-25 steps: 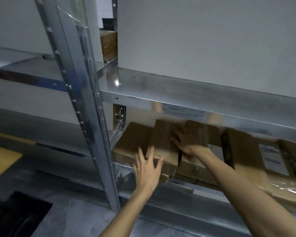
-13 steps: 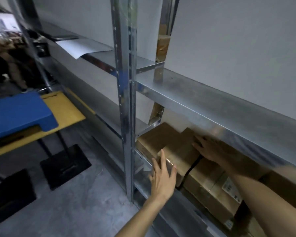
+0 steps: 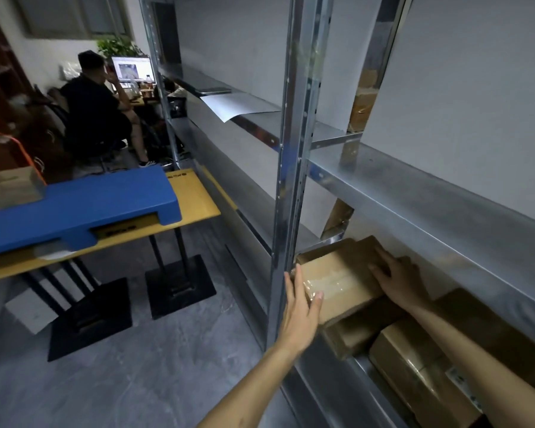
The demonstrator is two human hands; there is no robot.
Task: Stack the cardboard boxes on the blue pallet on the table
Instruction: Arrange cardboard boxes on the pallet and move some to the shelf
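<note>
A taped brown cardboard box point(image 3: 340, 279) juts out of the lower metal shelf, tilted over the boxes beneath it. My left hand point(image 3: 301, 307) presses flat against its near end, just right of the steel upright. My right hand point(image 3: 399, 281) lies spread over its far top edge, so the box is clamped between both hands. The blue pallet point(image 3: 84, 208) rests on the yellow table point(image 3: 195, 196) at the left. One cardboard box point(image 3: 8, 189) sits on the pallet's far left part.
More cardboard boxes point(image 3: 414, 375) lie on the same shelf under and right of the held one. The rack's steel upright point(image 3: 291, 168) stands right beside my left hand. Black table feet point(image 3: 179, 285) rest on the grey floor. A person point(image 3: 93, 106) sits at a desk behind.
My view has swung left, bringing the pallet and table into sight. The box has slid outward from the shelf, with my left hand now against its end and my right hand on top.
</note>
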